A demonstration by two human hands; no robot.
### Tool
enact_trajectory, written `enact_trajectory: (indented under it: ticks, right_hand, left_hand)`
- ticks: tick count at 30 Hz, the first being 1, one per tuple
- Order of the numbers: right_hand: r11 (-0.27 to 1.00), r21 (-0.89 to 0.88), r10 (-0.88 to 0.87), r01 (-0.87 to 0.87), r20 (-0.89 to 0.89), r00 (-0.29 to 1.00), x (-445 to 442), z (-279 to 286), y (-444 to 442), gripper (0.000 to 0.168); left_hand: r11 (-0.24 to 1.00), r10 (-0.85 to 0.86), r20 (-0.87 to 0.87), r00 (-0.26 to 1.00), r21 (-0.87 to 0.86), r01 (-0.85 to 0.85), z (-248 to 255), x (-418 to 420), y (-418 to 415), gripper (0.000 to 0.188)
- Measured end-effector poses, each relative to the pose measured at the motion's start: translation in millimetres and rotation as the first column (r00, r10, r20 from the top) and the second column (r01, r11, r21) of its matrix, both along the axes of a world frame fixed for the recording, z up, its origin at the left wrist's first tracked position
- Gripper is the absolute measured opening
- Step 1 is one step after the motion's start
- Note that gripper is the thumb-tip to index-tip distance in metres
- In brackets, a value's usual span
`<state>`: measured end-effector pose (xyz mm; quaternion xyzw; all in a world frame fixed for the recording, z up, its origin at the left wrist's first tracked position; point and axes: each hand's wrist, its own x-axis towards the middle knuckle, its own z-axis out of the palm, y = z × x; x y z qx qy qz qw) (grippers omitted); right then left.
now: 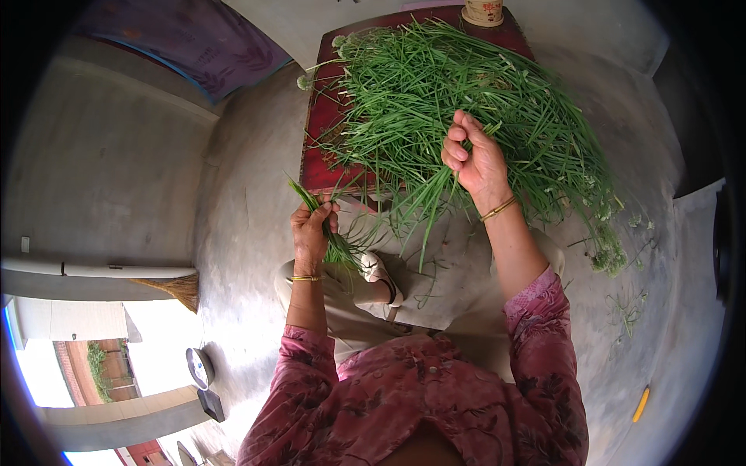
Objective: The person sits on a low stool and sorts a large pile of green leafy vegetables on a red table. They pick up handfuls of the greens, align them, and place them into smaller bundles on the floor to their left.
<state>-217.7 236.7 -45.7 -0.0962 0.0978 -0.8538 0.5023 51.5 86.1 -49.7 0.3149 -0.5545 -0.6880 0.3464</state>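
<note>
A bundle of garlic chives (342, 249) is gripped in my left hand (309, 233), just off the near left corner of a low red table (319, 131). The cut ends poke up past my thumb and the leaves droop over my knee. My right hand (482, 166), palm up with curled fingers, holds a few chive stems (494, 128) at the near side of a big heap of garlic chives (408, 99). The heap covers most of the tabletop and spills over its near and right edges. Some leaves hang below my right hand; whether it holds those too is unclear.
A patterned pot (484, 11) on a saucer stands at the table's far edge. White flower heads (609, 250) droop at the right. Loose chive scraps (629, 311) lie on the concrete floor. A straw broom (178, 289), a basin (200, 368) and a yellow-handled object (641, 405) are farther off.
</note>
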Motion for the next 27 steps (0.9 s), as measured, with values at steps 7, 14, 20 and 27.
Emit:
enact_trajectory:
  ticks: [7,14,20,27]
  right_hand:
    - [0.892,0.418,0.251,-0.173,-0.139,0.958,47.1,-1.1,-8.3,0.013]
    - [0.922,0.276,0.319,-0.273,-0.137,0.938,92.1,-7.2,-21.7,0.018]
    - [0.952,0.304,0.145,-0.014,-0.412,0.900,74.0,-19.8,-20.7,0.026]
    - [0.999,0.030,0.044,-0.041,-0.080,0.996,33.4,-11.7,-14.1,0.019]
  left_hand:
    - [1.000,-0.012,-0.111,0.994,-0.015,0.010,0.7,-13.1,11.8,0.011]
    - [0.990,-0.140,-0.012,0.990,0.016,0.140,1.6,-41.5,49.2,0.010]
    - [0.980,-0.185,0.039,0.982,0.079,0.181,0.7,-40.1,50.7,0.010]
    - [0.985,-0.141,0.080,0.987,0.108,0.132,-24.8,-7.7,26.9,0.010]
